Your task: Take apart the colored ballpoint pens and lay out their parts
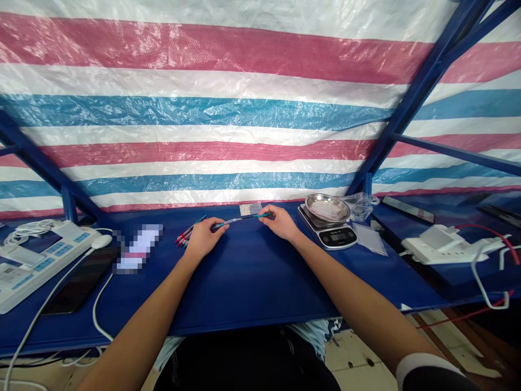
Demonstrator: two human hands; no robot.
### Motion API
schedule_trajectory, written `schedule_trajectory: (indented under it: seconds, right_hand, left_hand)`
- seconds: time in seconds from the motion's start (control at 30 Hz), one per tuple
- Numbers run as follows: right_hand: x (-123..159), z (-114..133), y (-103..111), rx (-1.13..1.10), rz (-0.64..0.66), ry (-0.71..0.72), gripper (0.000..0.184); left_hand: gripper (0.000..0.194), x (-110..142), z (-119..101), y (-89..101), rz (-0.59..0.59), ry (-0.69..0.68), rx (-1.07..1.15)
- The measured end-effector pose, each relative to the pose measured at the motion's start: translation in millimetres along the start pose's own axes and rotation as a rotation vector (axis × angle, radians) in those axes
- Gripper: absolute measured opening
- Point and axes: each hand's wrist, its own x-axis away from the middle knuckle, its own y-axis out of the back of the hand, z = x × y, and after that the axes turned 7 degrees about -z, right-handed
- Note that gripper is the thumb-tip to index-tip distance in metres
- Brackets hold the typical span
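A person's left hand (205, 236) pinches the left end of a slim pen (247, 216) between thumb and fingers; the right hand (280, 221) pinches the other end. The pen spans the gap between them, its long axis roughly along the tabletop's far edge, right end slightly nearer that edge, neither hand clearly closer (whether it is one piece or two is too small to tell).

The blue tabletop (252, 277) carries, from its left edge, a white power strip (49, 263), a dark phone (83, 285), and a cluster of pens (185, 234) just beside the left hand. Right of the right hand stands a digital scale (337, 237) bearing a metal dish (326, 206), then a flat clear packet (370, 239) and, farther right, a second power strip (443, 250). Striped tarpaulin (244, 111) walls the far side behind blue metal beams (411, 98).
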Motion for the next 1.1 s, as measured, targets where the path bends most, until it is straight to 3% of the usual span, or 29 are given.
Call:
schedule_trajectory:
  seconds: [0.13, 0.3, 0.5, 0.67, 0.83, 0.97, 1.1]
  right_hand:
    - [0, -2, 2, 0.111, 0.023, -0.021, 0.013]
    - [-3, -5, 9, 0.196, -0.046, 0.004, 0.01]
    - [-8, -6, 29, 0.423, -0.104, 0.137, 0.015]
    - [-6, -1, 34, 0.589, -0.102, 0.14, 0.012]
    - [12, 18, 9, 0.592, 0.093, 0.087, 0.012]
    - [30, 38, -13, 0.549, 0.26, 0.183, 0.013]
    - [37, 48, -18, 0.534, 0.336, 0.235, 0.016]
  left_hand:
    - [0.029, 1, 0, -2.8, 0.047, -0.058, -0.087]
    - [0.029, 2, 0, -2.4, 0.06, -0.075, -0.146]
    - [0.03, 3, 2, -5.4, 0.08, -0.111, -0.158]
    - [0.033, 7, -1, -7.5, 0.116, -0.123, -0.136]
    - [0.044, 12, -13, -10.1, 0.191, -0.243, -0.099]
    - [0.041, 16, -25, -18.1, 0.231, -0.248, -0.079]
    - [0.037, 19, -36, -25.1, 0.262, -0.259, -0.012]
